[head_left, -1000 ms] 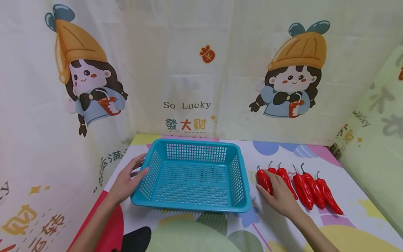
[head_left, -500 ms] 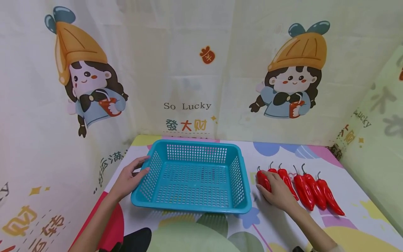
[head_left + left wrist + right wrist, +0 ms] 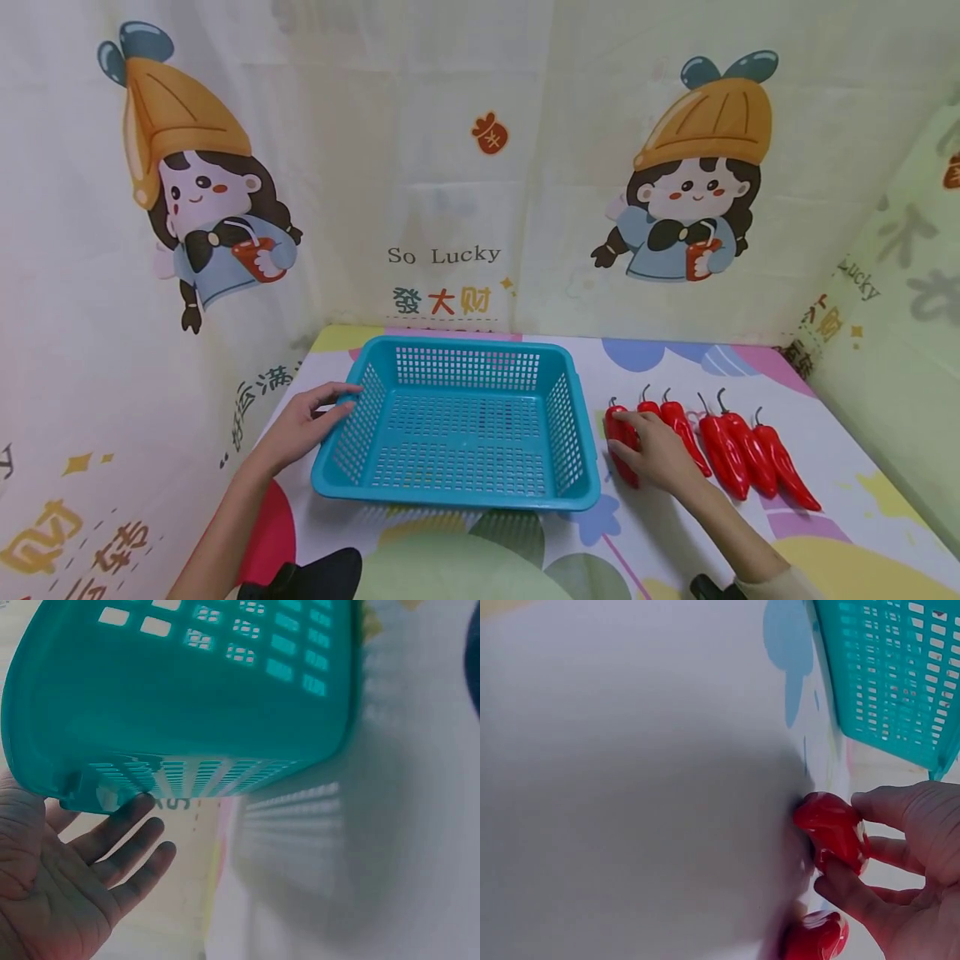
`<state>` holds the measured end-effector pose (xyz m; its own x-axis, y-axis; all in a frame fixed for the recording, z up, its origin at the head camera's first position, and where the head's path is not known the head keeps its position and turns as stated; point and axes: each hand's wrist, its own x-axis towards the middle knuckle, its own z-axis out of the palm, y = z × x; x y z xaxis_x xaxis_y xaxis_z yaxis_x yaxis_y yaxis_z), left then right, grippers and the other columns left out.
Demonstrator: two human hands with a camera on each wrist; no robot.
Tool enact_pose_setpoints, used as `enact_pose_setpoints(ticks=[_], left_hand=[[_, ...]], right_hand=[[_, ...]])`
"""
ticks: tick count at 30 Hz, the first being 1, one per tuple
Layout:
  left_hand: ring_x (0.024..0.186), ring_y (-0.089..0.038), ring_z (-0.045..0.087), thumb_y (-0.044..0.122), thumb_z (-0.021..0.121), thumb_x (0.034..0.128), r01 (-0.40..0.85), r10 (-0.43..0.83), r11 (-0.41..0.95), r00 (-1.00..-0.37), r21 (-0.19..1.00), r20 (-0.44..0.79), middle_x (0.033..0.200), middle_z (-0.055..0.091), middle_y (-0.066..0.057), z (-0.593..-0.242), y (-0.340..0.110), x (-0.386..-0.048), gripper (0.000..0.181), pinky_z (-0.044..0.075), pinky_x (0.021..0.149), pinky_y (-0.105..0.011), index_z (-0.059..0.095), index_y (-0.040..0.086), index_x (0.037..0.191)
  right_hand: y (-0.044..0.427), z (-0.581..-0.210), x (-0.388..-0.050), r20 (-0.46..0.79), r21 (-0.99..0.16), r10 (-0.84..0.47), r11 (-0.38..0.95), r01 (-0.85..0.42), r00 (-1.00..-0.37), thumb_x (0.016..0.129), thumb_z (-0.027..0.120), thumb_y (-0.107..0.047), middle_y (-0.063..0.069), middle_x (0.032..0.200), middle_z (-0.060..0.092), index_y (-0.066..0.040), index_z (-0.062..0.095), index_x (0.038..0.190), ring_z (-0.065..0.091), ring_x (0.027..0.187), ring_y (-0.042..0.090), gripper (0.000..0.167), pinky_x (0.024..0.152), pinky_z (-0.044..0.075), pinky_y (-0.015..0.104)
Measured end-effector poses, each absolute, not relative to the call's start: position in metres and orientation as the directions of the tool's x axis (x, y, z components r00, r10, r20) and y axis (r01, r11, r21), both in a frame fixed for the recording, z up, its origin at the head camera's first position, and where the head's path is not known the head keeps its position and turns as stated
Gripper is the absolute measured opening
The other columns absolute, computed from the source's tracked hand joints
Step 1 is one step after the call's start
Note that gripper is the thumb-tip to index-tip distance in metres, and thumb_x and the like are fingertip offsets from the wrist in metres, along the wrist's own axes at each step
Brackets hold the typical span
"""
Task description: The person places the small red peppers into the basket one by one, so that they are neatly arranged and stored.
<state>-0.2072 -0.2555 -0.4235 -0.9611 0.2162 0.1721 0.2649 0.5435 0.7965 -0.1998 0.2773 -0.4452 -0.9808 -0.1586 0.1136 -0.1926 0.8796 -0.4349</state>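
Observation:
A teal plastic basket stands on the table, with nothing lying in it. At its left end my left hand rests on the rim, thumb and forefinger over the edge. The other fingers stretch out loosely along the outside in the left wrist view. To the right of the basket, my right hand holds a glossy red chili pepper between thumb and fingers. In the right wrist view this pepper is close to the tabletop; whether it touches I cannot tell. My hand partly covers it.
Several more red chili peppers with dark stems lie in a row right of my right hand. A patterned cloth wall rises behind the table. A dark rounded shape shows at the front edge.
The pepper under my right hand has shifted slightly left, away from its neighbour, and shows more of its length. My left fingers reach a little further over the basket's rim.

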Motion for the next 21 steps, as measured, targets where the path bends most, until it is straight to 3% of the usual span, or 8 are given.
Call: enact_pose_setpoints(ticks=[2,6,9,21], left_hand=[[0.123,-0.041,0.059,0.020,0.059,0.1049,0.262,0.216,0.540,-0.962,0.800,0.169,0.139,0.060,-0.022,-0.4223,-0.2560,-0.2070,0.036,0.057,0.096,-0.048,0.061,0.004,0.137],[0.121,-0.038,0.060,0.019,0.059,0.1050,0.261,0.220,0.521,-0.961,0.813,0.167,0.138,0.060,-0.022,-0.4207,-0.2552,-0.2053,0.036,0.058,0.093,-0.037,0.062,0.004,0.137],[0.121,-0.039,0.060,0.019,0.059,0.1051,0.258,0.222,0.519,-0.961,0.815,0.163,0.138,0.060,-0.022,-0.4203,-0.2546,-0.2044,0.036,0.058,0.092,-0.036,0.062,0.003,0.137],[0.122,-0.041,0.059,0.022,0.057,0.1059,0.233,0.188,0.547,-0.970,0.804,0.153,0.139,0.060,-0.022,-0.4202,-0.2562,-0.2054,0.037,0.056,0.096,-0.054,0.061,0.005,0.138]], right_hand=[[0.2772,-0.4446,-0.2010,0.107,-0.436,-0.154,0.881,-0.186,-0.982,0.078,0.089,-0.022,0.023,0.122,0.063,-0.002,0.061,0.134,0.062,0.104,0.039,0.066,0.067,0.063,0.042],[0.2777,-0.4446,-0.2024,0.099,-0.451,-0.137,0.877,-0.167,-0.986,0.077,0.089,-0.023,0.021,0.120,0.065,-0.002,0.062,0.133,0.063,0.102,0.036,0.066,0.066,0.063,0.040],[0.2786,-0.4458,-0.2027,0.103,-0.468,-0.131,0.868,-0.164,-0.986,0.076,0.090,-0.022,0.020,0.119,0.066,-0.001,0.063,0.132,0.063,0.101,0.035,0.066,0.066,0.063,0.040],[0.2845,-0.4444,-0.1997,0.097,-0.549,-0.107,0.824,-0.143,-0.990,0.078,0.088,-0.019,0.023,0.121,0.066,-0.001,0.062,0.134,0.064,0.103,0.037,0.064,0.069,0.064,0.041]])
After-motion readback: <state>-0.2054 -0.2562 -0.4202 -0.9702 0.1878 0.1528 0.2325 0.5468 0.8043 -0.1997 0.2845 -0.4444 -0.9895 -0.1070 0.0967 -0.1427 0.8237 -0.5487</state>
